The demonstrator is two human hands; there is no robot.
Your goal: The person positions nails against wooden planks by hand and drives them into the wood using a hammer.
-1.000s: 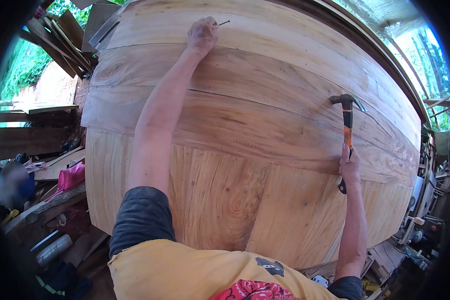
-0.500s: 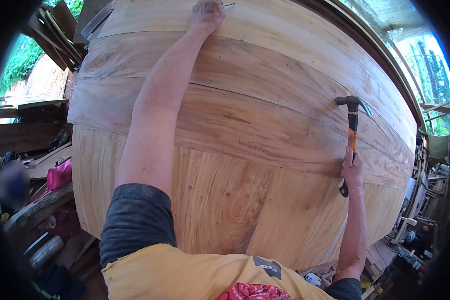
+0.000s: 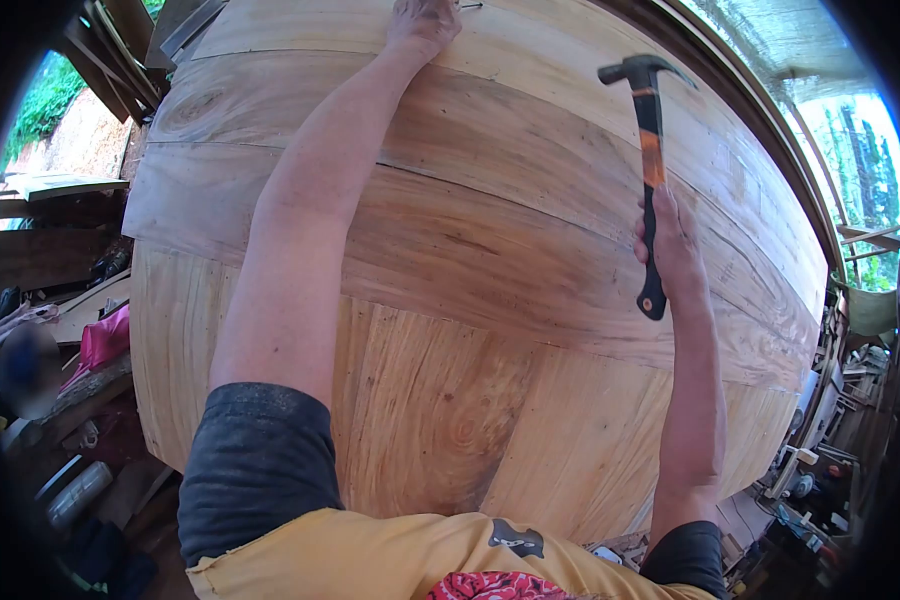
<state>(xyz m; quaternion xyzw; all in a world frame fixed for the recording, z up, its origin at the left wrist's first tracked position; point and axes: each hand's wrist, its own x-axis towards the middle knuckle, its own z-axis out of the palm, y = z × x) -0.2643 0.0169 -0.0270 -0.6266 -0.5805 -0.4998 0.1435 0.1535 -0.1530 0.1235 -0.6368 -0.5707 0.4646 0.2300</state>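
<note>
My right hand [image 3: 673, 245] is wrapped round the black and orange handle of a claw hammer [image 3: 650, 150]. The hammer is upright over the right part of the wooden boards, its dark head [image 3: 635, 69] at the top and its claw towards the right. At the top edge of the view, my left hand [image 3: 425, 25] is closed against the far boards. A thin dark nail [image 3: 473, 5] sticks out beside its fingers; the fingertips are partly cut off by the frame. Under both arms spreads a broad panel of joined wooden boards [image 3: 450, 380].
A dark beam [image 3: 745, 95] runs along the panel's far right side. Scrap wood and a pink cloth [image 3: 104, 340] lie at left, with a clear bottle-like cylinder [image 3: 80, 493] below. Tools and offcuts clutter the lower right floor [image 3: 810, 500].
My right hand has lifted the hammer up and to the left, away from its lower right position. My left hand stays by the nail, with only a slight shift in view.
</note>
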